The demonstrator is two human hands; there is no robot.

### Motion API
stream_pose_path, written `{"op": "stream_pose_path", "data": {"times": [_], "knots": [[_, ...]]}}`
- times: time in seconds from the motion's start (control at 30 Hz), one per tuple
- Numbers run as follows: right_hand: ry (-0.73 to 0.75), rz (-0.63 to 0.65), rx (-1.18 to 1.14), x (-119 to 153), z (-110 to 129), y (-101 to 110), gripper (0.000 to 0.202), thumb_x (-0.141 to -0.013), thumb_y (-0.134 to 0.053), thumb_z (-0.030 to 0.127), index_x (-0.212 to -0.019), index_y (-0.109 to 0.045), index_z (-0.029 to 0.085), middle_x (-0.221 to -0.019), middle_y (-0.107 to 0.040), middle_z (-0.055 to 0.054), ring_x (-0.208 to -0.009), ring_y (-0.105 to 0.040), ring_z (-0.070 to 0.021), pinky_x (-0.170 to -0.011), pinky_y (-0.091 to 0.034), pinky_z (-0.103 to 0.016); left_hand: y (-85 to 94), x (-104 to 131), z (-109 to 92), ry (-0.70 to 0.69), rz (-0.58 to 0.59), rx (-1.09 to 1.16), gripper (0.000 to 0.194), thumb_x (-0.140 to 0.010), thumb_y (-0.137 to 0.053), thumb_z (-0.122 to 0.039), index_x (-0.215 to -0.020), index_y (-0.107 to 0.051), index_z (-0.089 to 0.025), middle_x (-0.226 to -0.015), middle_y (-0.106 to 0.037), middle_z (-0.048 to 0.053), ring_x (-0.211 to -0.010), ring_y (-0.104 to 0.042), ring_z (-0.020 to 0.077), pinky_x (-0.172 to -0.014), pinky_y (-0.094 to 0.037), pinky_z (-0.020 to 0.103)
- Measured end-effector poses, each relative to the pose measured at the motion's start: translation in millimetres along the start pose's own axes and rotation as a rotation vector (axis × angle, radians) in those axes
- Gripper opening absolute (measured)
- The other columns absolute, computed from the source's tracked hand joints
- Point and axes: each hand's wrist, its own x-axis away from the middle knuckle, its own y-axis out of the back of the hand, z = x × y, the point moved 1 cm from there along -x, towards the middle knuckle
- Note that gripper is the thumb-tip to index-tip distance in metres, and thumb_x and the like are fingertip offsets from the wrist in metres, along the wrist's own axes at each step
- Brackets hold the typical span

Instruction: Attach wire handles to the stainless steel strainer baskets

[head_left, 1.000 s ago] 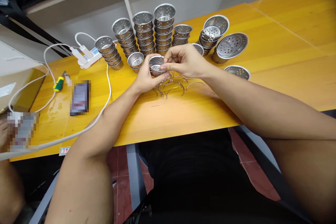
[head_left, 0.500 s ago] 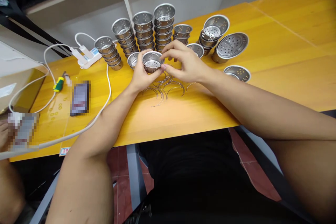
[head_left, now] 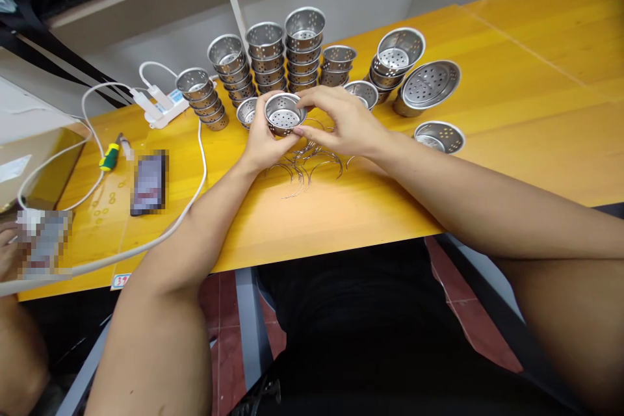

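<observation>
The largest thing is the counter (head_left: 517,117), with a glossy yellow-orange wood grain. Along its far side stand stacks of metal cups (head_left: 305,62), thin-walled, shiny and punched with round holes. On the right, more perforated cups (head_left: 432,86) lie tilted or nested.

The left hand (head_left: 263,142) has its fingers clenched around the left side of a perforated cup (head_left: 284,118), held open side up above the counter, near the front of the stacks. The right hand (head_left: 348,122) grasps the same cup at its right rim, thumb low and fingers above.

A white plastic power strip (head_left: 168,112) bears a blue-and-white label, too small to read. In front of it lies a dark, flat rectangular device (head_left: 149,182), its face pixelated. At the left edge is another person's hand (head_left: 6,252).

A green-and-yellow handled tool (head_left: 110,156) lies near the white cable (head_left: 201,162). Thin, curved, shiny wires (head_left: 324,166) lie loosely heaped below the hands. A blue-bordered tag (head_left: 120,281) on the counter's front edge reads "39" in red. Smallest are small yellowish rings (head_left: 112,199).
</observation>
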Motion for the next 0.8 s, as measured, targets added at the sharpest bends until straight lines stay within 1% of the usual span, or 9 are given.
{"op": "stream_pose_path", "data": {"times": [0.07,0.13,0.3,0.4,0.5,0.6,0.67,0.73,0.8], "knots": [[0.007,-0.004,0.008,0.0,0.7,0.6,0.057,-0.112,-0.079,0.078,-0.147,-0.084,0.033,-0.164,-0.084,-0.016,-0.154,-0.076,-0.0484,-0.135,-0.054,-0.071,0.8,-0.3,-3.0,0.001,0.013,-0.012,0.116,-0.103,-0.065,-0.105,-0.187,-0.026,-0.035,-0.166,-0.065,0.019,-0.156,-0.074,0.0386,-0.136,-0.063,0.064],[0.013,0.001,0.005,-0.5,1.2,1.0,0.053,-0.113,-0.08,0.075,-0.145,-0.086,0.034,-0.166,-0.083,-0.015,-0.157,-0.074,-0.0488,-0.134,-0.054,-0.072,1.7,0.0,-3.6,0.008,0.016,-0.011,0.116,-0.102,-0.065,-0.105,-0.187,-0.027,-0.035,-0.166,-0.065,0.019,-0.157,-0.073,0.039,-0.137,-0.063,0.064],[-0.004,0.049,-0.012,-1.8,0.4,2.2,0.039,-0.113,-0.082,0.067,-0.138,-0.089,0.038,-0.164,-0.081,-0.013,-0.155,-0.073,-0.0479,-0.134,-0.055,-0.074,2.8,1.9,-3.0,0.046,-0.026,0.044,0.119,-0.093,-0.081,-0.105,-0.18,-0.039,-0.034,-0.163,-0.068,0.018,-0.156,-0.074,0.0418,-0.14,-0.061,0.07],[0.017,0.073,-0.011,-1.1,-1.4,2.4,0.037,-0.114,-0.082,0.066,-0.133,-0.09,0.035,-0.164,-0.078,-0.015,-0.155,-0.072,-0.0474,-0.136,-0.054,-0.074,2.3,2.5,-2.5,0.015,0.002,0.041,0.12,-0.094,-0.082,-0.103,-0.179,-0.038,-0.032,-0.164,-0.067,0.019,-0.157,-0.074,0.0413,-0.139,-0.062,0.068],[0.04,0.058,-0.014,-1.0,-2.5,3.0,0.046,-0.113,-0.082,0.071,-0.139,-0.087,0.033,-0.165,-0.076,-0.016,-0.158,-0.07,-0.0479,-0.136,-0.054,-0.072,1.4,2.9,0.7,-0.03,0.025,0.015,0.117,-0.099,-0.08,-0.1,-0.181,-0.031,-0.033,-0.168,-0.063,0.02,-0.16,-0.071,0.0417,-0.139,-0.061,0.067],[0.032,0.032,-0.043,-2.8,-2.2,4.1,0.07,-0.103,-0.091,0.077,-0.156,-0.08,0.034,-0.164,-0.078,-0.016,-0.155,-0.07,-0.0487,-0.134,-0.058,-0.069,-2.5,3.4,4.3,-0.065,0.043,-0.012,0.117,-0.099,-0.08,-0.1,-0.181,-0.028,-0.035,-0.172,-0.058,0.019,-0.164,-0.069,0.0421,-0.14,-0.061,0.065],[0.031,0.045,-0.062,-4.9,-1.2,6.4,0.082,-0.095,-0.096,0.079,-0.161,-0.077,0.034,-0.161,-0.079,-0.017,-0.15,-0.071,-0.049,-0.131,-0.06,-0.067,-7.0,3.9,4.3,-0.102,0.052,-0.013,0.122,-0.096,-0.08,-0.103,-0.182,-0.025,-0.035,-0.174,-0.056,0.019,-0.167,-0.067,0.0423,-0.14,-0.061,0.064],[0.037,0.069,-0.059,-7.1,-0.2,13.6,0.086,-0.09,-0.1,0.079,-0.161,-0.078,0.035,-0.158,-0.079,-0.016,-0.146,-0.072,-0.0491,-0.13,-0.061,-0.067,-11.4,4.6,1.7,-0.121,0.049,0.005,0.128,-0.095,-0.079,-0.105,-0.185,-0.018,-0.036,-0.176,-0.055,0.02,-0.169,-0.066,0.0422,-0.138,-0.062,0.064],[0.032,0.069,-0.021,-8.9,-0.1,29.3,0.087,-0.086,-0.103,0.076,-0.16,-0.079,0.035,-0.159,-0.077,-0.016,-0.147,-0.071,-0.049,-0.132,-0.06,-0.067,-14.2,6.0,-2.2,-0.092,0.066,0.033,0.133,-0.095,-0.079,-0.104,-0.188,-0.011,-0.038,-0.18,-0.053,0.021,-0.167,-0.069,0.041,-0.132,-0.066,0.063]]}}
